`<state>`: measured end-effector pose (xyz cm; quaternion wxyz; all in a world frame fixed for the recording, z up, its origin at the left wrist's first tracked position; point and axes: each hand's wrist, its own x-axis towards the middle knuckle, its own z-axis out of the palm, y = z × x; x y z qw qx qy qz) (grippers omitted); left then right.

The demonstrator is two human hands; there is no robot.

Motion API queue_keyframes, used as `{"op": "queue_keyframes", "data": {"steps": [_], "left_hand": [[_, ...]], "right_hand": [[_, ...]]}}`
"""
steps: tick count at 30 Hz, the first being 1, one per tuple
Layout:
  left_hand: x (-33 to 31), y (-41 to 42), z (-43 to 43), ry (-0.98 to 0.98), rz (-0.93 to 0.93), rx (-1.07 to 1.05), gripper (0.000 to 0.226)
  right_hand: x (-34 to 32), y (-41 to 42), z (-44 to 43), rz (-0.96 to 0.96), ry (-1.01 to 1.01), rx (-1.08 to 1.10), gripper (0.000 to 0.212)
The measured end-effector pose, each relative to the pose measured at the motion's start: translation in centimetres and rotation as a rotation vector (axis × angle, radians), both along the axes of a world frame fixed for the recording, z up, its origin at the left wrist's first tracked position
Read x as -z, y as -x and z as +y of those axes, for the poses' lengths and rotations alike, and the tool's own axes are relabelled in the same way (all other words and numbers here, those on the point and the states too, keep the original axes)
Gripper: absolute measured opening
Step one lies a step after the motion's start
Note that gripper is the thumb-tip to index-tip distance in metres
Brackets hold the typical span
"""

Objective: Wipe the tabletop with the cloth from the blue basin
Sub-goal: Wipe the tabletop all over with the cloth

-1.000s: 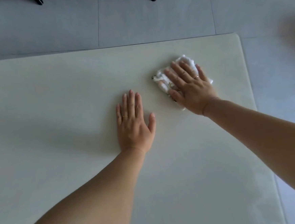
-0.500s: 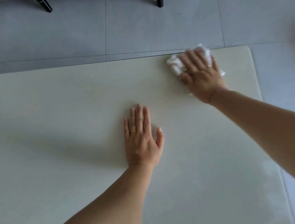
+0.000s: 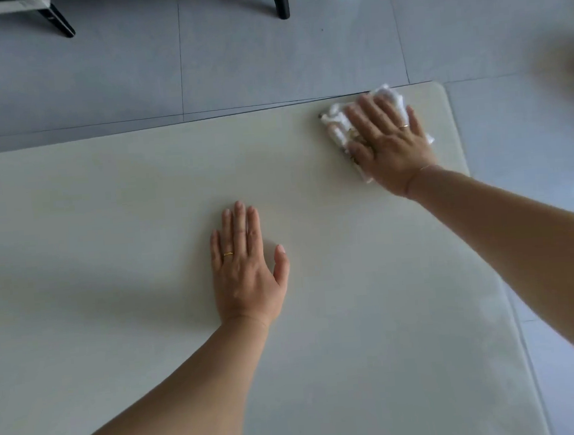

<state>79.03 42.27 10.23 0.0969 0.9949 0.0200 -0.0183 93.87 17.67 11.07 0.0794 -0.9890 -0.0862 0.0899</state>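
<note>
my right hand (image 3: 390, 147) presses flat, fingers spread, on the cloth (image 3: 334, 119) upper right; left hand (image 3: 245, 272) lies open mid-frame on the tabletop (image 3: 108, 231).

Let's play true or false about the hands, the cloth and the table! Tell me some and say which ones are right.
1. The right hand presses flat on the white cloth. True.
2. The cloth is in the middle of the tabletop. False: it lies near the far right corner.
3. The left hand holds a second cloth. False: it lies flat and empty on the tabletop.
4. Both hands wear a ring. True.
5. The two hands touch each other. False: they are well apart.
</note>
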Motion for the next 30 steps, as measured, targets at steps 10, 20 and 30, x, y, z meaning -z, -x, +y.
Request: {"op": "queue_keyframes", "data": {"steps": [10,20,30], "left_hand": [[0.2,0.1,-0.1,-0.002,-0.016,-0.006,0.068],[0.5,0.1,0.1,-0.005,-0.054,-0.006,0.070],[0.9,0.4,-0.1,-0.015,-0.057,-0.002,0.068]], "right_hand": [[0.3,0.5,-0.9,0.035,0.000,0.147,0.059],[-0.2,5.1,-1.2,0.053,0.006,0.245,0.061],[0.5,15.4,-2.4,-0.001,-0.036,0.300,0.059]]}}
